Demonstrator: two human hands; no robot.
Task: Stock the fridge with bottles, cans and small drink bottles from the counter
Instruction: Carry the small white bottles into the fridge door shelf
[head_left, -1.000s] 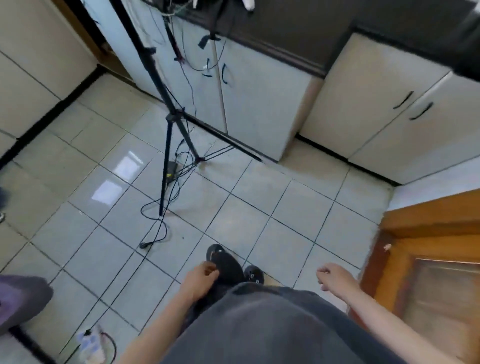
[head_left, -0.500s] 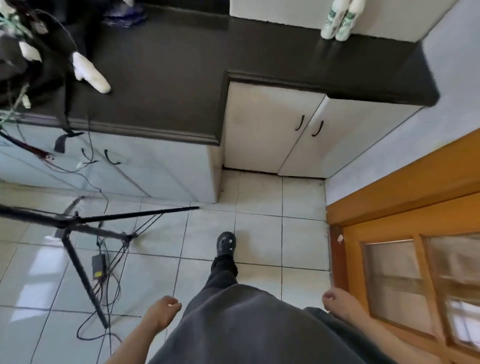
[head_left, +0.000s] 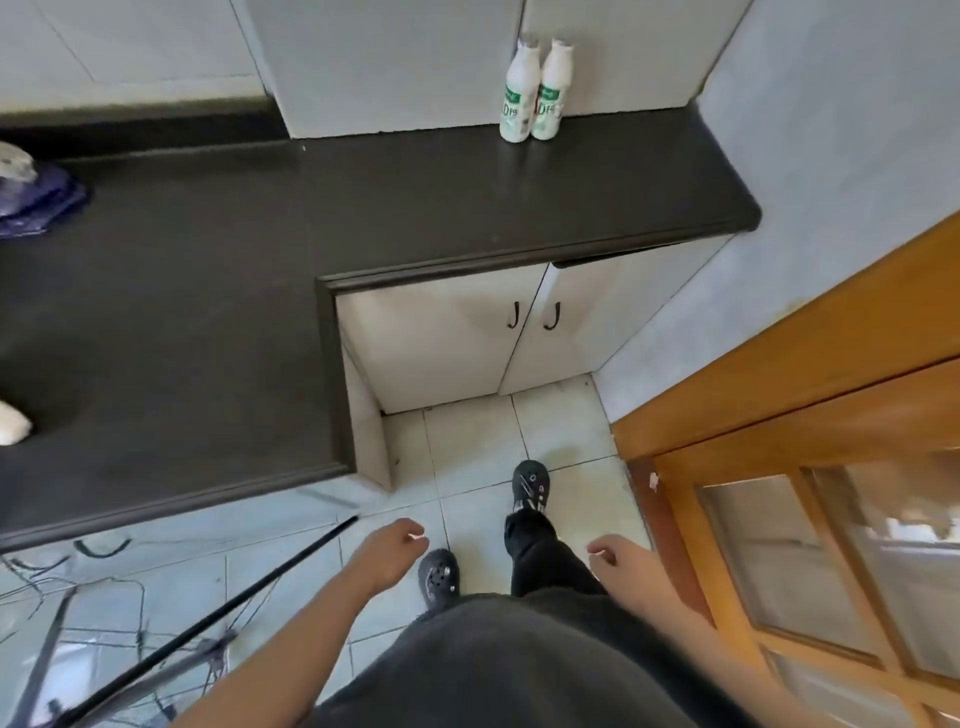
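Two bottles upright at the back of the worktop, ahead of you.

The two white bottles (head_left: 519, 98) stand touching side by side, long axes vertical, at the back of the dark worktop (head_left: 467, 197) towards its right end, well apart from both hands. Your right grip (head_left: 621, 561) and left grip (head_left: 387, 553) hang low, loosely curled, holding nothing. The right looks slightly nearer, so expect a forward reach across the worktop.

Counter (head_left: 415, 208): dark, L-shaped top. Holds two white bottles (head_left: 519, 93), green labels, upright and touching, back right by the wall; blue bag (head_left: 39, 200), far left; white object (head_left: 11, 423) (cut off by the frame), front left.
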